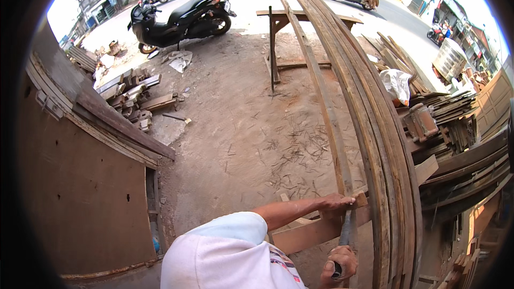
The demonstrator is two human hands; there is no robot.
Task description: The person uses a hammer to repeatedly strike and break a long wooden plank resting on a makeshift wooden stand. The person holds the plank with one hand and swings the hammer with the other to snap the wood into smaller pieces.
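My left hand (337,201) lies on the near part of a narrow wooden batten (321,88), beside a small wood block (361,200); whether its fingers grip the batten cannot be told. Below it, my right hand (341,263) is closed round the dark grip of a long-handled tool (346,228), whose head is hidden near my left hand. The batten runs away from me to a wooden trestle (309,17). Right of it, several long timber planks (361,88) lie side by side on the same supports.
A steel rod (272,48) stands upright by the trestle. Offcuts (132,96) are piled at the left, near a parked black motorcycle (180,20). Stacked boards (453,108) and a white sack (395,84) are at the right. Riders on motorcycles pass on the road.
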